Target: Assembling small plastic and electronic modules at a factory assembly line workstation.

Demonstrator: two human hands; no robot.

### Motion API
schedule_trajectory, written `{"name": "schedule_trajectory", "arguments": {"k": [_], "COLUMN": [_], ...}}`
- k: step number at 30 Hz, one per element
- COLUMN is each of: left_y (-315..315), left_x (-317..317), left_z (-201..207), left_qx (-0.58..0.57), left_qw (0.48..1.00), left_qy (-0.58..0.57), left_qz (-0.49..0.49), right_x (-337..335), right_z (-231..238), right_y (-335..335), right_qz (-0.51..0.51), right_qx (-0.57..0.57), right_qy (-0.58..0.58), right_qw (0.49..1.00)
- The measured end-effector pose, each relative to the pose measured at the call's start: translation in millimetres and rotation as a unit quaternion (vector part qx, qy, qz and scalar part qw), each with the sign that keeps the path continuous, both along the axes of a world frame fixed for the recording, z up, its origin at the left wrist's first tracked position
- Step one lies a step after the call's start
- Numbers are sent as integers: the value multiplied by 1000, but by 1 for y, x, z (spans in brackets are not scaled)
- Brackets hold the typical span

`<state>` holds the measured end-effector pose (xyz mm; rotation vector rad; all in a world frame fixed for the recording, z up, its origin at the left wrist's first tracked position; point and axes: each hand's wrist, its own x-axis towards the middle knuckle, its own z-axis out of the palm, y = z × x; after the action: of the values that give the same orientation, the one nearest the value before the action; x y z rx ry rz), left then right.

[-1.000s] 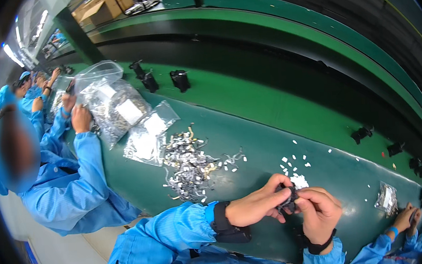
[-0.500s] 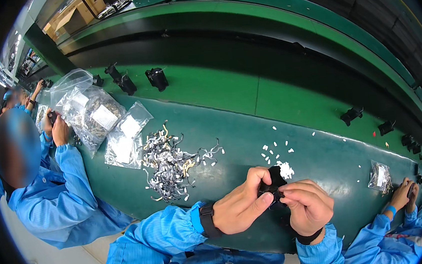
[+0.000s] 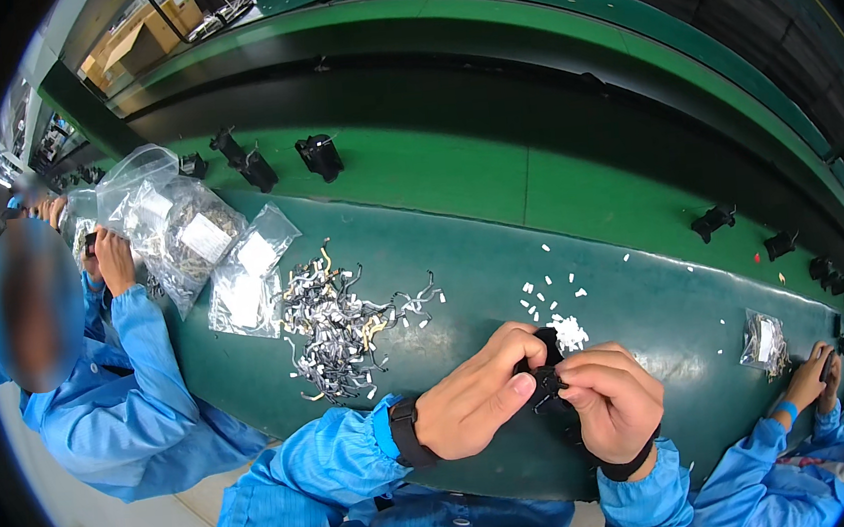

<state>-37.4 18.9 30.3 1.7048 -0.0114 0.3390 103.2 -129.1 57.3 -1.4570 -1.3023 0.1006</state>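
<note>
Between both hands is a small black plastic part [image 3: 548,383], dark and partly hidden by my fingers. My left hand [image 3: 476,399] is closed round its left side, the thumb lying along the near face. My right hand [image 3: 614,397] pinches its right edge between thumb and fingertips. Whether the right fingertips also hold some tiny piece cannot be seen. Just beyond the part lies a heap of small white pieces [image 3: 570,332], with several more scattered past it. To the left spreads a tangled pile of short black, white and yellowish wires [image 3: 332,322] with white ends.
Clear bags of parts [image 3: 183,229] lie at the left of the dark green table [image 3: 484,288]. Black plastic parts [image 3: 319,158] stand on the bright green strip [image 3: 414,169] beyond. Co-workers in blue sit at both sides; a small bag [image 3: 763,342] lies at right.
The black part has turned slightly in my hands, and my left thumb has drawn back a little from the right fingertips. Black parts on the green strip appear slightly farther right.
</note>
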Motion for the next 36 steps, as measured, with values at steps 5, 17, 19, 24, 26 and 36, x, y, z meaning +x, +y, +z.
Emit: {"name": "schedule_trajectory", "arguments": {"k": [5, 17, 19, 24, 26, 36], "left_y": [2, 5, 3, -2, -3, -1], "left_x": [-2, 5, 5, 6, 6, 10], "left_z": [13, 13, 11, 7, 5, 5], "left_qx": [9, -57, -63, 43, 85, 212], "left_qw": [998, 997, 991, 984, 978, 958], "left_qy": [57, 9, -3, -29, -37, -68], "left_qz": [-33, 54, 117, 168, 189, 180], "right_x": [2, 6, 1, -8, -7, -5], "right_z": [1, 5, 6, -1, 8, 6], "right_y": [-6, -6, -8, -7, -8, -2], "right_qz": [-6, -121, -82, 24, 111, 120], "right_qx": [-1, 31, 14, 54, 5, -11], "right_qy": [-13, -26, -157, -155, -154, -230], "right_qw": [1000, 992, 984, 986, 982, 966]}}
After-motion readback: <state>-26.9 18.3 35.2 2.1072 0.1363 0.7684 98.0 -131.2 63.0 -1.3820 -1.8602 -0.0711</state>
